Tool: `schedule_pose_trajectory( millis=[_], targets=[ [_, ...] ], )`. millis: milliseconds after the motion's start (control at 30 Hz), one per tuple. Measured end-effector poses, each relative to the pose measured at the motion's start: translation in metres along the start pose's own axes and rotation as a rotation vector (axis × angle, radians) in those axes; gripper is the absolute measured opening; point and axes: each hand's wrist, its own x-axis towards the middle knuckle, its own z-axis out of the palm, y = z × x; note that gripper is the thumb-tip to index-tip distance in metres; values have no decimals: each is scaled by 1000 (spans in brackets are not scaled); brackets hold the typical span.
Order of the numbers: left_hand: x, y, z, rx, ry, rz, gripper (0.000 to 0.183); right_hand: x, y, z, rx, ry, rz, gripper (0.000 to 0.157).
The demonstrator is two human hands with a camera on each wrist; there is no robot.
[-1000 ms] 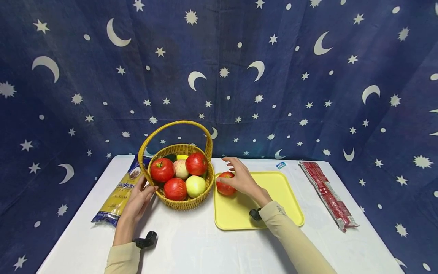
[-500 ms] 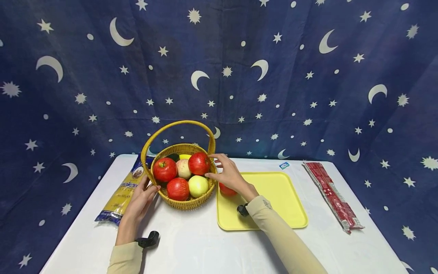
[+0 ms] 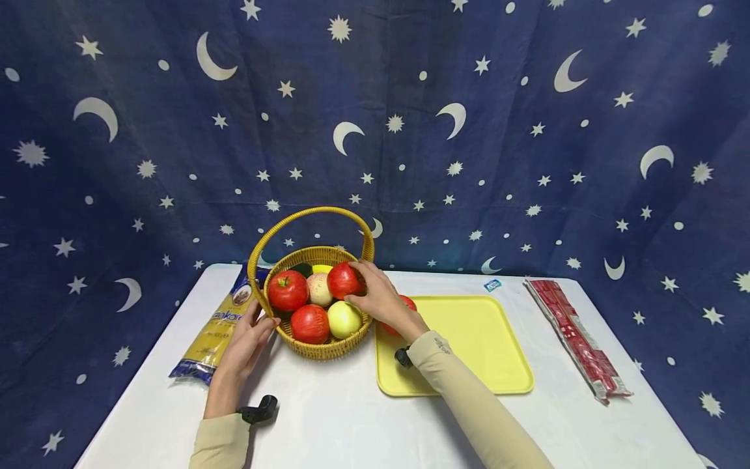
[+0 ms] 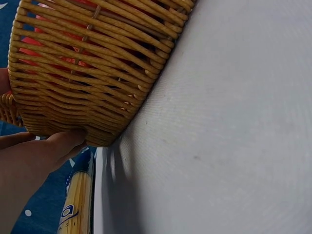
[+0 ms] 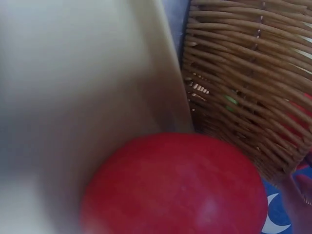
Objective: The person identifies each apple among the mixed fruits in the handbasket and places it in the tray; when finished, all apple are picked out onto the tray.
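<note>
My left hand point(image 3: 245, 342) grips the left side of a yellow wicker basket point(image 3: 325, 352), thumb at the rim and fingers against the outer weave point(image 4: 83, 92) in the left wrist view. Over the basket's right side, my right hand point(image 3: 382, 301) holds a red apple point(image 3: 344, 280) among the other fruit. Around that apple lie a yellow-green apple point(image 3: 344, 319), a pale peach point(image 3: 319, 290) and two more red fruits. Another red apple point(image 3: 410, 301) sits on the yellow tray point(image 3: 469, 352), partly hidden by my right hand; it looms large in the right wrist view.
A yellow and blue pasta bag point(image 3: 208, 339) lies left of the basket, behind my left hand. A long red packet point(image 3: 580, 342) lies at the table's right, and a small blue-white packet point(image 3: 492, 285) behind the tray. A star-patterned curtain point(image 3: 410, 163) hangs behind the table.
My right hand has moved left from above the apple on the tray to the basket and taken hold of the red apple at its right side. My left hand stays at the basket.
</note>
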Motion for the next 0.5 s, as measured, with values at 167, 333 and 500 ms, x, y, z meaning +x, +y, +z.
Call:
schedule_pose_trajectory(
  millis=[167,333,500],
  targets=[
    [1,-1,0,1,-8,24,84,2,-2,3,-44,21,44,73],
    [2,-2,-1,1,-14,33,83,3,-2,7,-61,53,58,73],
    [2,-3,-1,7,-10,30,84,3,-2,11,-75,78,63,76]
  ],
)
